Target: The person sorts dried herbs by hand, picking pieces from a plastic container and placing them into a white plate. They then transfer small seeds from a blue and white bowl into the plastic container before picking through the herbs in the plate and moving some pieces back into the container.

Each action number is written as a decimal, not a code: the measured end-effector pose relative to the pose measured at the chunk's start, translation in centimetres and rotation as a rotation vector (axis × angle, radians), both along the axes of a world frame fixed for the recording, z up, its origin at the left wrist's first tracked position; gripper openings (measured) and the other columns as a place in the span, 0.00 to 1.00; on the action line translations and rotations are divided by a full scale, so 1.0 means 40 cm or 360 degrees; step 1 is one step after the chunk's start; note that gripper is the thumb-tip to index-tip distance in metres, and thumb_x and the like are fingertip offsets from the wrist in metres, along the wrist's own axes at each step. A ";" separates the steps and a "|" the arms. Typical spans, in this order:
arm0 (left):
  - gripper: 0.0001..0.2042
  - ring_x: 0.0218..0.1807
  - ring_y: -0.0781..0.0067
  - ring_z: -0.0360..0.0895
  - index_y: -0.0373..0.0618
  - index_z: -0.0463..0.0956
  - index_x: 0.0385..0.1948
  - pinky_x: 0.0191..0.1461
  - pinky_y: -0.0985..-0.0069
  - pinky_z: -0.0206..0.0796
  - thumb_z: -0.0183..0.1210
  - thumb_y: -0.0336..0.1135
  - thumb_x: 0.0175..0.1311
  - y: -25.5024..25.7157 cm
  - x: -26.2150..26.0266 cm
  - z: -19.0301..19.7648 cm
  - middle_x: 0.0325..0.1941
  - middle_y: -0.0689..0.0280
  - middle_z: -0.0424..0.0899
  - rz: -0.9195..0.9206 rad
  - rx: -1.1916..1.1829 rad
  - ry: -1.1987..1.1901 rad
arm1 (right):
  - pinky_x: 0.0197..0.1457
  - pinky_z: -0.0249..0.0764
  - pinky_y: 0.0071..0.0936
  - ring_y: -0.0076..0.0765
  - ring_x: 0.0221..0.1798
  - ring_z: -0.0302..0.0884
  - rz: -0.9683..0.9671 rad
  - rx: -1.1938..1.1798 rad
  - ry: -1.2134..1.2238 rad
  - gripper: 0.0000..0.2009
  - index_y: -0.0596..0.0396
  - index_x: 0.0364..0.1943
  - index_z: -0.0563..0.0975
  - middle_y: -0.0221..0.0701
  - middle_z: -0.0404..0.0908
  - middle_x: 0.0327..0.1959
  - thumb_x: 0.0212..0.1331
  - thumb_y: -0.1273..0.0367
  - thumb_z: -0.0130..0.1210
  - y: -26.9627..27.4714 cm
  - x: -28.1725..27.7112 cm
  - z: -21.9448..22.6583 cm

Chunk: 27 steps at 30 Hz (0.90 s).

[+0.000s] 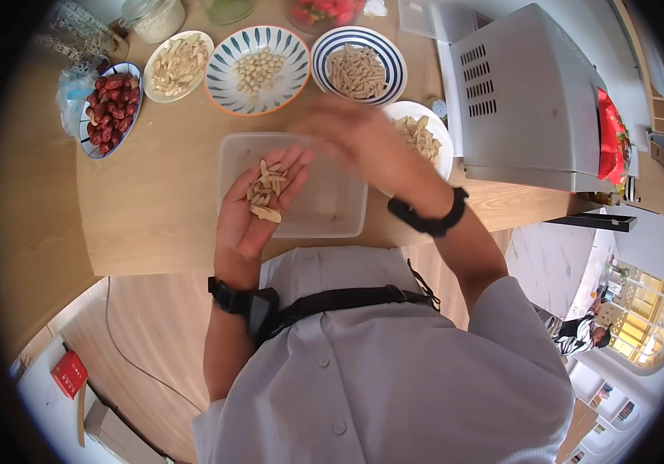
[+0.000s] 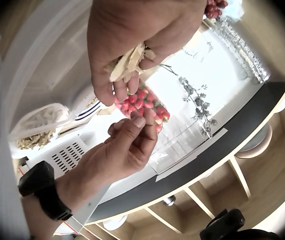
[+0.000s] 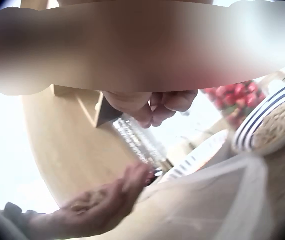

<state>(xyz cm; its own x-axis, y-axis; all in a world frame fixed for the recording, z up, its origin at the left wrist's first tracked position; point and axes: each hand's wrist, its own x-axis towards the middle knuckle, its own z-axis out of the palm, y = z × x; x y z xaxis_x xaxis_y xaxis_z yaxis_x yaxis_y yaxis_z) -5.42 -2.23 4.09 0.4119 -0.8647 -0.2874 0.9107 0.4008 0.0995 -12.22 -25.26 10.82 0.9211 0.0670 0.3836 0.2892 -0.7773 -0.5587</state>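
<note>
My left hand (image 1: 258, 203) lies palm up over the left part of a clear plastic tub (image 1: 324, 230), cupping several pale dried root slices (image 1: 268, 184). From the left wrist, its fingers curve around these slices (image 2: 128, 65). My right hand (image 1: 359, 143), blurred in the head view, hovers above the tub's right side, apart from the left palm. Its thumb and fingertips (image 2: 138, 121) come together in the left wrist view, with nothing showing between them. A grey blur covers much of the right wrist view, leaving curled fingertips (image 3: 155, 112) below it.
Behind the tub stand a blue-striped bowl (image 1: 399, 71) of dried sticks, a leaf-patterned plate (image 1: 220, 85) of pale beads, and a plate of pale slices (image 1: 177, 68). Red dates (image 1: 111, 108) are left; another slice plate (image 1: 446, 158) and a grey appliance (image 1: 533, 100) are right.
</note>
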 end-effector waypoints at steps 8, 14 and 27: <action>0.16 0.61 0.72 0.82 0.42 0.76 0.62 0.65 0.69 0.74 0.48 0.38 0.82 0.010 0.001 -0.016 0.60 0.65 0.85 -0.0003 -0.0019 -0.0075 | 0.52 0.82 0.30 0.36 0.49 0.81 -0.0093 -0.0300 -0.0082 0.20 0.50 0.45 0.83 0.26 0.82 0.49 0.42 0.69 0.70 0.171 -0.034 -0.016; 0.21 0.62 0.69 0.81 0.36 0.72 0.68 0.62 0.72 0.74 0.47 0.38 0.81 0.016 -0.008 -0.016 0.65 0.61 0.82 0.0058 0.0251 -0.0072 | 0.53 0.81 0.34 0.39 0.51 0.80 -0.0159 -0.0234 -0.0046 0.18 0.51 0.42 0.83 0.27 0.82 0.49 0.42 0.69 0.70 0.195 -0.042 -0.016; 0.15 0.54 0.71 0.83 0.41 0.76 0.59 0.54 0.72 0.76 0.47 0.37 0.82 0.016 -0.013 -0.019 0.55 0.64 0.86 0.0085 0.0116 -0.0020 | 0.57 0.78 0.37 0.41 0.51 0.79 -0.0218 -0.0152 -0.0053 0.24 0.54 0.47 0.81 0.31 0.81 0.49 0.40 0.68 0.70 0.199 -0.046 -0.027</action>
